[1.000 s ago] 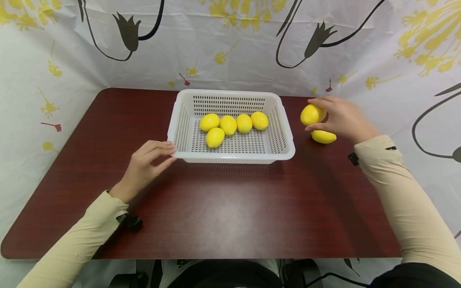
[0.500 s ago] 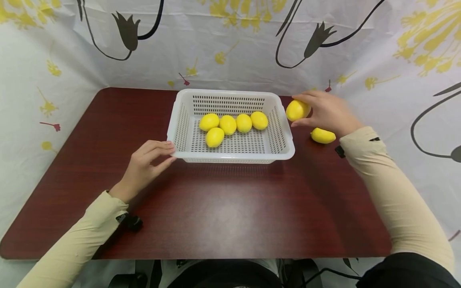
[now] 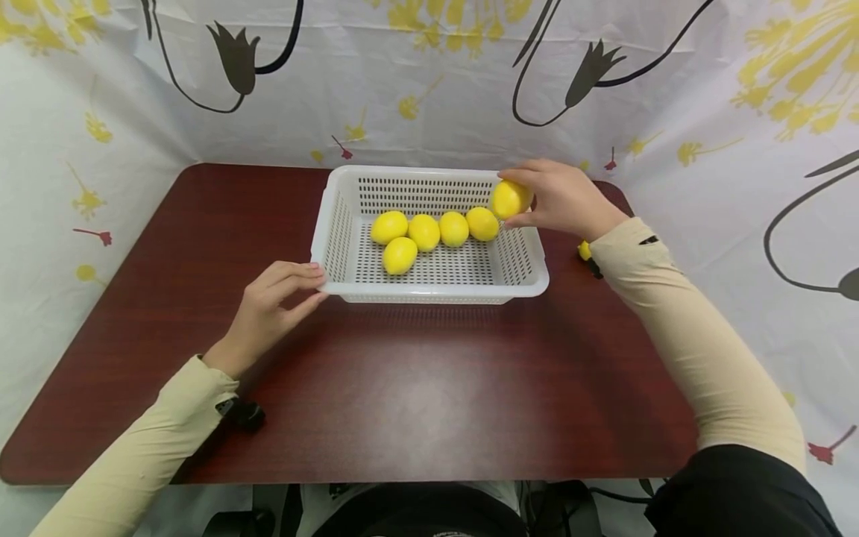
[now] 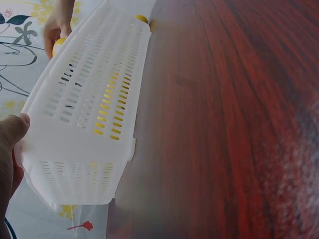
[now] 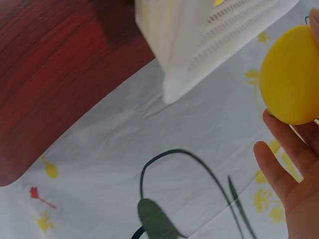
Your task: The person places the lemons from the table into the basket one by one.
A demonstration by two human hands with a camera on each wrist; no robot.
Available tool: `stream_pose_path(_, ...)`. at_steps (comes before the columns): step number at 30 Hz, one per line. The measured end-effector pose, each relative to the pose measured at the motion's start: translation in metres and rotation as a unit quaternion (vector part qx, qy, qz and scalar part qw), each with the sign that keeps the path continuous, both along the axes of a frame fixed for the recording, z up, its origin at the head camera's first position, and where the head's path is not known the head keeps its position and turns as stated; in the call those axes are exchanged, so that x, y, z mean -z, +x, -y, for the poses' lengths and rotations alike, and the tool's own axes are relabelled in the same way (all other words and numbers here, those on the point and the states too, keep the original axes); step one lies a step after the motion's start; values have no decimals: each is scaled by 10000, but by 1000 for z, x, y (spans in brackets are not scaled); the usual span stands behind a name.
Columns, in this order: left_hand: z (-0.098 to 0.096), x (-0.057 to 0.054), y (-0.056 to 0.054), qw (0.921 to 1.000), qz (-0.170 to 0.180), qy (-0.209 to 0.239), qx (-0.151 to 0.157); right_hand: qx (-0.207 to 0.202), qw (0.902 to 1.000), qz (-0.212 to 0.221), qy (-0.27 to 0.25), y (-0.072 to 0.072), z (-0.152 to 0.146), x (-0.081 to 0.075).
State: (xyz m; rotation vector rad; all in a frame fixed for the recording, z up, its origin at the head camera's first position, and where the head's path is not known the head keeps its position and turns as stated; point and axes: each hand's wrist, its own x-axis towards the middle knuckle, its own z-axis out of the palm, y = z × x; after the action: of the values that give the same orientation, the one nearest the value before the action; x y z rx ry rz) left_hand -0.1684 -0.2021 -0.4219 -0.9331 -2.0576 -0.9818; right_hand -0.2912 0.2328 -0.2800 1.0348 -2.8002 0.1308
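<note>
A white perforated plastic basket [image 3: 429,289] stands on the table toward the back. Several yellow lemons [image 3: 400,256] lie on its floor, most in a row with one in front. At the near left corner my left hand [image 3: 268,302] pinches the rim; in the left wrist view its thumb [image 4: 19,127] presses the basket's outside. My right hand [image 3: 564,198] holds another lemon [image 3: 508,200] over the basket's right back side, above the rim. The right wrist view shows this lemon [image 5: 290,74] between the fingertips. One more lemon [image 3: 584,250] lies on the table, mostly hidden behind the right sleeve.
The dark red wooden table [image 3: 429,388] extends in front of the basket and to its left. A white cloth with a flower print [image 3: 429,89] hangs behind and beside the table. Each wrist wears a small black camera [image 3: 250,416].
My right hand has carried its lemon leftward from beside the basket to above its right back side. The right forearm now covers most of the table lemon. My left hand stays on the rim.
</note>
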Motion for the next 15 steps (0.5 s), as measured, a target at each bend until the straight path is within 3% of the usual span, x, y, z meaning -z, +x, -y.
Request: stream_pose_path(15,-2,-2,1,10000,-19,-4,-38,-312,9990,299,107,-7,50,7)
